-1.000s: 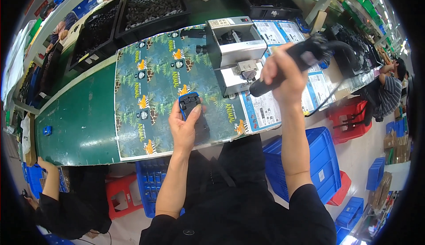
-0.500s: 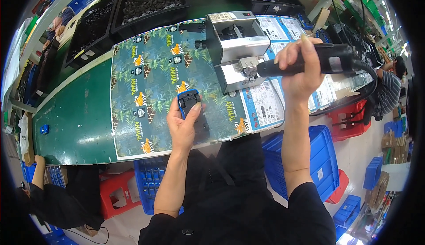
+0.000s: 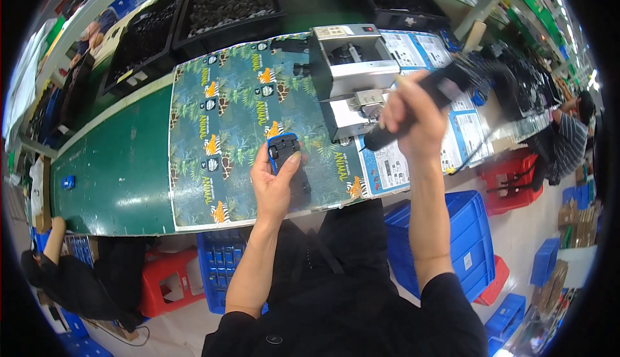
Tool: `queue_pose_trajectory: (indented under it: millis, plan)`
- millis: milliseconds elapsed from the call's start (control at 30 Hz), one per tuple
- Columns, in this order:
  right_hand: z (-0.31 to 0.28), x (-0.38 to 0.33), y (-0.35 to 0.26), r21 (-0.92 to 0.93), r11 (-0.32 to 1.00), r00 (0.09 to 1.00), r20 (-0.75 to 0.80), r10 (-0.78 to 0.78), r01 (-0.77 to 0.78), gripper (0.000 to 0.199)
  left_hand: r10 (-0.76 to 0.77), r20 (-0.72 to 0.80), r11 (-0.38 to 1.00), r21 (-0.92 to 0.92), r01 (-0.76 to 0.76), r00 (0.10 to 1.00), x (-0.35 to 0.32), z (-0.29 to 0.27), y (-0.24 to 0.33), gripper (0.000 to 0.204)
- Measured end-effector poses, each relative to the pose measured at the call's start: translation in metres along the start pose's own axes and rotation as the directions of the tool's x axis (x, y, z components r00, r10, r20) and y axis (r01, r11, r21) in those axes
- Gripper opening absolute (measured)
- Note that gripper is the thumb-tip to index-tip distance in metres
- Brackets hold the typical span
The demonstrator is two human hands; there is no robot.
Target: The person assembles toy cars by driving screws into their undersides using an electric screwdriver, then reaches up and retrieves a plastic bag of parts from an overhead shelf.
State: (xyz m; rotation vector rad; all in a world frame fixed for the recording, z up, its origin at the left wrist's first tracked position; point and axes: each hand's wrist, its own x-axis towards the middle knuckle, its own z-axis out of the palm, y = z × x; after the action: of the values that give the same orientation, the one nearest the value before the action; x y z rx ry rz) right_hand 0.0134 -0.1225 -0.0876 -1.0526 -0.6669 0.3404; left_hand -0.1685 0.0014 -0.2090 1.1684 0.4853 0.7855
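**Toy car in one hand, power screwdriver in the other**

The left hand (image 3: 272,186) holds a blue-edged toy car (image 3: 283,147) above the front edge of the desk (image 3: 116,163), its black side facing up. The thumb presses on the car, pinching it against fingers mostly hidden behind it. The right hand (image 3: 423,115) has its fingers curled around a black power screwdriver (image 3: 445,86), blurred, its tip slanting down to the left, near a metal machine (image 3: 361,73). A green patterned sheet (image 3: 248,157) lies along the desk's front edge, with blue-and-white sheets (image 3: 394,170) to its right. Black bins (image 3: 226,39) of small parts line the back edge. Another blue car (image 3: 68,181) sits near the desk's left end.
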Motion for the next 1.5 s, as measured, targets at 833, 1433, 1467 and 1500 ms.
queue_pose_trajectory:
  millis: [833,1433,1467,1500]
  plan:
    - [-0.004,-0.004,-0.013,0.033,0.902,0.9,-0.09,-0.427,0.431,0.018,-0.055,0.011,0.998,0.025,0.054,0.998,0.001,0.003,0.006,0.031]
    - [0.013,0.027,-0.005,-0.298,0.93,0.975,0.023,-0.219,0.216,0.025,-0.04,0.008,0.996,0.079,0.039,0.999,0.002,0.005,0.003,0.033]
    - [0.01,0.024,-0.003,-0.342,0.925,0.986,0.024,-0.168,0.166,0.025,-0.035,0.006,0.996,0.079,0.035,0.999,0.002,0.005,0.003,0.033]
    - [0.008,0.013,-0.007,-0.288,0.955,0.997,-0.01,-0.079,0.072,0.025,-0.032,0.01,0.997,0.067,0.031,0.999,0.002,0.005,0.002,0.033]
